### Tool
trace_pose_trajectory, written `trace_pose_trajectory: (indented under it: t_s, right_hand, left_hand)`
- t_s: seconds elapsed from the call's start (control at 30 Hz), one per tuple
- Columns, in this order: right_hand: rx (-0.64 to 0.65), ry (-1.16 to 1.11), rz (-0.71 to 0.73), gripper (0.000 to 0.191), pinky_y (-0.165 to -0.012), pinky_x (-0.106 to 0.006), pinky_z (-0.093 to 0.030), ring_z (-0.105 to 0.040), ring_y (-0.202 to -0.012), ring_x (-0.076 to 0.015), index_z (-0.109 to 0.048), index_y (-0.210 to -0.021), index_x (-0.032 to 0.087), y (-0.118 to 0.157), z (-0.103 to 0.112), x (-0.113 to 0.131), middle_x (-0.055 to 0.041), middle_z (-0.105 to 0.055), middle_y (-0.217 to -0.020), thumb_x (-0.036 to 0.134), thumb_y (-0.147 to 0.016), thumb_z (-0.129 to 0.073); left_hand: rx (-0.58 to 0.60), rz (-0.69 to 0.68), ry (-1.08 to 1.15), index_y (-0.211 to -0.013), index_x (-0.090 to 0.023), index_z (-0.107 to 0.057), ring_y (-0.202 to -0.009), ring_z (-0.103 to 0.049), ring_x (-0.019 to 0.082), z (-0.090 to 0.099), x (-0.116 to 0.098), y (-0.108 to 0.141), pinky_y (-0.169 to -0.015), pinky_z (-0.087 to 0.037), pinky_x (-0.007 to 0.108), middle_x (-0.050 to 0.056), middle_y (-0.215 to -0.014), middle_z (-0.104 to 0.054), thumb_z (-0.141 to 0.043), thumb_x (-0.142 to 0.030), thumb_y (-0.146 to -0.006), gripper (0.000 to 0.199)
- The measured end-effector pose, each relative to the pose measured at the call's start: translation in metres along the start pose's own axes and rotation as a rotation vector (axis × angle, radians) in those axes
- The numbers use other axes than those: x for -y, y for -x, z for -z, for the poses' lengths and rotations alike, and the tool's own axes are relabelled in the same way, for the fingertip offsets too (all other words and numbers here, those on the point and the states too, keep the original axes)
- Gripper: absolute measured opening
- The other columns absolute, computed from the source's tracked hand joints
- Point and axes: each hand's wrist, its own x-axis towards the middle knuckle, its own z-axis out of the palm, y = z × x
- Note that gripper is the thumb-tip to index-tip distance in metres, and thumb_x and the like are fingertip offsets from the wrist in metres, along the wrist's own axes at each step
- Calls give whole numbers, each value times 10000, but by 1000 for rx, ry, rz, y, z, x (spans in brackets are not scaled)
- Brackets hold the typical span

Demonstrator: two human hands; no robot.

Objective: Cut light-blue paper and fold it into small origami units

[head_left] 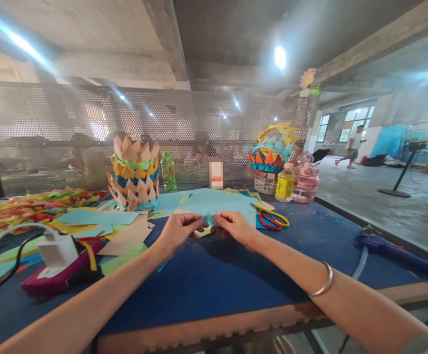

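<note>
Fingers (194, 217) and thumb of the left hand (180, 232) pinch one side of a small blue paper (209, 219), closed tight on it. The right hand (234, 227) pinches the other side the same way, thumb and finger together with the paper between. The two hands are near each other, with the paper in the gap.

The small blue paper is folded, and a little peak on it points up. Its long way looks to go side to side, from one hand to the other. The ends are hidden under the fingertips. The other fingers curl below, and it is hard to see if they touch the paper too.

Just past the hands lies a big light blue sheet (221, 199). To the right are scissors with red and yellow handles (270, 227). To the left are more paper sheets (121, 242) and a purple power strip (61, 282) with a white plug (61, 250). Farther back, a tall paper stack with points (134, 179) stands beside a green bottle (168, 172). A small box (216, 175) is blurry. People behind the mesh wall (184, 118) are too dim to see well.
</note>
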Motion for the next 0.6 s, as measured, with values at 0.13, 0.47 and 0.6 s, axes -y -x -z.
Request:
trace_pose_trajectory:
  t_s: [0.13,0.47,0.6]
  right_hand:
    - [-21,51,45,401,-498,-189,-410,-508,-564,-92,-609,-767,137,0,0,0,-44,-631,-698,524,-775,-504]
    - [-33,166,113,428,-509,-211,-415,-504,-540,-95,-616,-784,137,-3,3,-3,-43,-635,-697,524,-816,-436]
    - [-21,219,118,485,-511,-213,-410,-511,-552,-99,-604,-786,138,0,2,0,-42,-623,-702,550,-841,-353]
  left_hand:
    - [1,-4,8,-779,-129,-699,-619,-590,144,0,1,0,-541,-483,236,44,-670,-667,-682,-350,-611,278]
    - [7,24,16,-769,-127,-693,-568,-579,126,-1,0,-1,-533,-484,230,30,-617,-654,-679,-343,-618,263]
    - [14,28,16,-776,-132,-690,-595,-591,132,1,4,-1,-538,-491,230,33,-640,-661,-674,-355,-631,266]
